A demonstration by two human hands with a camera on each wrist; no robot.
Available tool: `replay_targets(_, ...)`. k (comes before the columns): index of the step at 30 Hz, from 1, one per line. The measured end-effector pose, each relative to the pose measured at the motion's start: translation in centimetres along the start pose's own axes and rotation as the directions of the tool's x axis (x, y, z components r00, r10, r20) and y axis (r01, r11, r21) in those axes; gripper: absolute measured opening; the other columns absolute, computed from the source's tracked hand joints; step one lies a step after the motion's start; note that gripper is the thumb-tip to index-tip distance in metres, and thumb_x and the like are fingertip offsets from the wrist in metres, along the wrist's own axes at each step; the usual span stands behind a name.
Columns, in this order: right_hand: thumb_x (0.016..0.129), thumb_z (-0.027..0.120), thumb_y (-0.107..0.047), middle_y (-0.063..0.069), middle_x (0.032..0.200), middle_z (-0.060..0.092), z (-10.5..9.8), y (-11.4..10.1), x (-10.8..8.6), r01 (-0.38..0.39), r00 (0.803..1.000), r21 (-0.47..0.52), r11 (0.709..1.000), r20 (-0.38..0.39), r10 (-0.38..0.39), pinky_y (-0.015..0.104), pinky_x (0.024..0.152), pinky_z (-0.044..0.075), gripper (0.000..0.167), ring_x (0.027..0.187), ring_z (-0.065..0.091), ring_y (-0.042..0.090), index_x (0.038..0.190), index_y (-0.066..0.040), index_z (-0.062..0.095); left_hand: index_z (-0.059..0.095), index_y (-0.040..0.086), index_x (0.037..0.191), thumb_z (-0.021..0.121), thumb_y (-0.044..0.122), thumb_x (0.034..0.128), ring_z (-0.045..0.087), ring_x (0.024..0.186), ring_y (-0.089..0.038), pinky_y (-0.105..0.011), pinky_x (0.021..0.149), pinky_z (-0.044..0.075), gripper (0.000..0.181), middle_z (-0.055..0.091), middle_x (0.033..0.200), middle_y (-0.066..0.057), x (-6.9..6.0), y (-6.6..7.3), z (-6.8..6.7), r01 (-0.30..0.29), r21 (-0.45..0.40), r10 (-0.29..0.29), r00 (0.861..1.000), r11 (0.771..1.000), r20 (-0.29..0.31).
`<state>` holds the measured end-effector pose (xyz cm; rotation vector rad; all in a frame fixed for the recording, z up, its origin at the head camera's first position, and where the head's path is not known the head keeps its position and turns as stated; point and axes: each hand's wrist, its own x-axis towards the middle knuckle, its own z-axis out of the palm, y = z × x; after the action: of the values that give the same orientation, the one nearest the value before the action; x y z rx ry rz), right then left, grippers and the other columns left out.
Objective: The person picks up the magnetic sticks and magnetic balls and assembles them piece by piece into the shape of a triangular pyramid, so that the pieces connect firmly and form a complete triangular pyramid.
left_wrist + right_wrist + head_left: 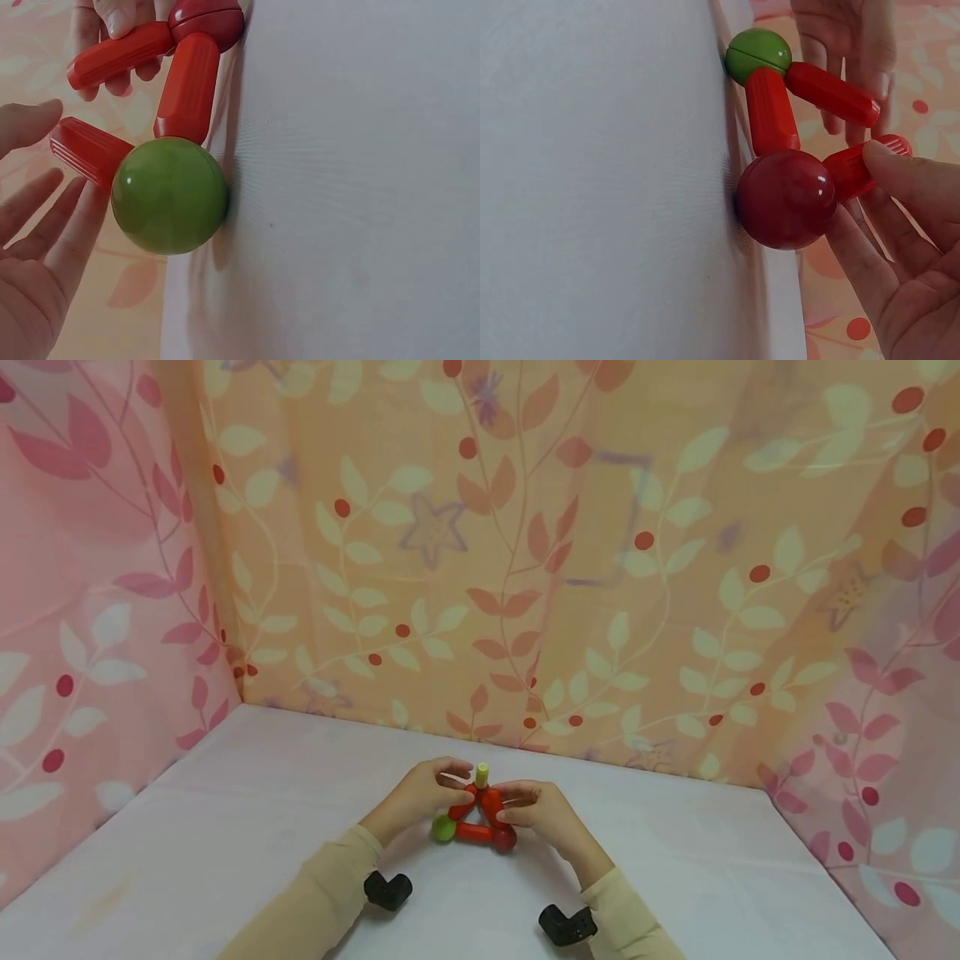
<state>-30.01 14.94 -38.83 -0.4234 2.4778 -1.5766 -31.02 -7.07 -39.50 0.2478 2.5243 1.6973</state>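
Note:
In the head view, a red rod [474, 833] lies on the table between a green ball [443, 827] and a dark red ball [504, 838]. From each ball another red rod rises, leaning inward; the wrist views show a gap between their upper ends. My left hand [427, 789] holds the rod on the green ball [88, 152] between thumb and fingers. Over on the dark red ball [786, 199], my right hand [543, 810] pinches the other leaning rod [851, 171], thumb in front and fingers behind. Between the hands, a yellow-green piece [482, 774] shows beyond the rods.
A white cloth covers the table [247, 810]. Patterned curtains [525, 568] hang behind it and along both sides. Black wrist cameras sit below the left sleeve [322, 885] and beside the right sleeve [626, 918].

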Motion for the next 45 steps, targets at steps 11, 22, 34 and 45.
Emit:
replay_targets(11,0.087,0.074,-0.011,0.017,0.117,0.072,0.0,0.5,0.3,0.006,1.0,-0.008,1.0,-0.008,-0.006,0.04,0.09,0.058,0.037,0.109,0.068,0.027,0.124,-0.004,0.069,0.068,0.025,0.127,0.065,0.039,0.0945,0.065,0.109,-0.022,-0.048,0.1,0.05,0.035,0.068,0.124,-0.002,1.5,0.4,0.2,-0.03,0.013,0.03,1.0,0.999,0.0)
replay_targets(22,0.087,0.075,-0.012,0.017,0.116,0.072,0.0,0.7,0.3,0.005,1.0,0.0,1.0,-0.012,-0.005,0.04,0.09,0.058,0.037,0.107,0.068,0.025,0.122,-0.005,0.069,0.07,0.019,0.122,0.071,0.032,0.0914,0.062,0.115,-0.024,-0.042,0.097,0.054,0.033,0.07,0.12,-0.002,1.6,0.7,0.8,-0.018,0.054,0.017,1.0,0.998,0.019)
replay_targets(34,0.087,0.074,-0.011,0.019,0.12,0.07,0.0,0.6,0.2,0.022,1.0,0.016,1.0,0.022,-0.022,0.039,0.089,0.058,0.046,0.109,0.068,0.027,0.132,-0.006,0.064,0.066,0.016,0.127,0.073,0.021,0.0892,0.063,0.117,-0.026,-0.045,0.098,0.053,0.039,0.069,0.123,-0.004,-0.2,-0.2,0.3,-0.059,0.018,0.058,0.998,0.998,0.025)
replay_targets(45,0.089,0.072,-0.011,0.019,0.121,0.067,-0.3,0.6,0.3,0.076,0.996,-0.044,0.996,0.054,-0.074,0.04,0.088,0.058,0.054,0.108,0.067,0.029,0.14,-0.012,0.057,0.067,0.017,0.124,0.071,0.016,0.0903,0.062,0.116,-0.028,-0.046,0.097,0.053,0.034,0.069,0.121,-0.005,-0.3,-0.5,0.7,-0.104,0.033,0.102,0.993,0.994,0.059)
